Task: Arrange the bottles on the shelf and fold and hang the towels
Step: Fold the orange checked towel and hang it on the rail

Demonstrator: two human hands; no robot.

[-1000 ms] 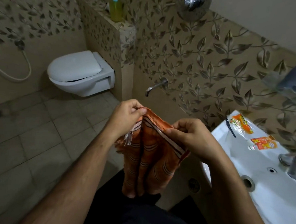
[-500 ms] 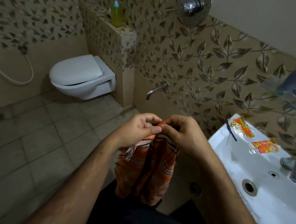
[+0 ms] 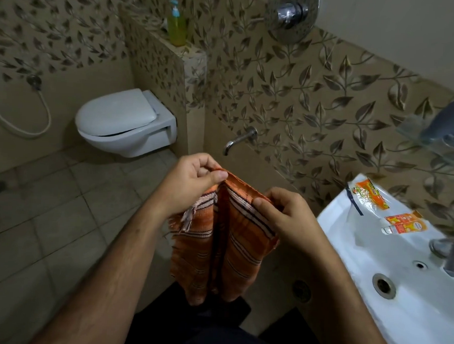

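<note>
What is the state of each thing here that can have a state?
orange towel: folded in hanging layers, held up at its top edge
left hand: pinches the towel
right hand: pinches the towel
toilet lid: down
wall tap: no water running
green pump bottle: upright on ledge

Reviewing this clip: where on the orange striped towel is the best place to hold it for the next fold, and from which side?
Best at the top folded edge of the orange striped towel, near its two ends, coming from above. Both the left hand and the right hand already pinch it there, so the cloth hangs straight down in even layers. A grip lower on the loose hanging part would likely let the layers slip apart.
</note>
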